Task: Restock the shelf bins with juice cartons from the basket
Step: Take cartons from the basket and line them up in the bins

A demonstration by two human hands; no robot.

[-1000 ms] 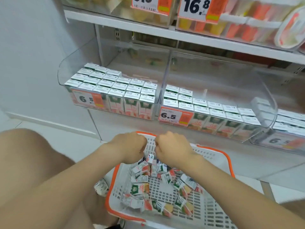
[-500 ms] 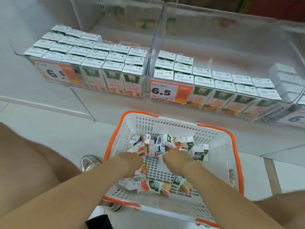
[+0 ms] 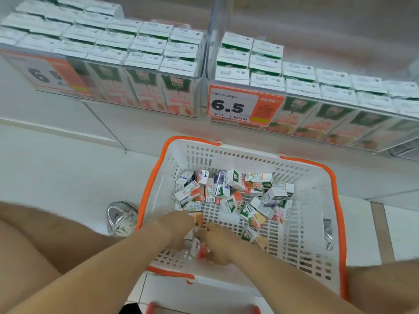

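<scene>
A white basket with an orange rim [image 3: 337, 186] stands on the floor below the shelf. Several small juice cartons [image 3: 234, 179] lie jumbled in its far half. Both my hands are down inside its near half, close together. My left hand [image 3: 175, 226] rests knuckles up on cartons, its fingers hidden. My right hand [image 3: 223, 242] is curled around a white and red juice carton [image 3: 197, 248] that tilts up between the two hands. Above, the left clear shelf bin [image 3: 145, 64] is packed with upright cartons. The right bin [image 3: 301, 87] holds rows along its front.
A 6.5 price tag [image 3: 233, 105] hangs on the right bin's front. My silver shoe [image 3: 121, 217] is just left of the basket and my bare knee [image 3: 34, 245] is at the lower left. White tiled floor surrounds the basket.
My view has tilted down and closer to the basket. Both hands have dropped from the basket's far rim to its near half, and the right hand has closed on a carton.
</scene>
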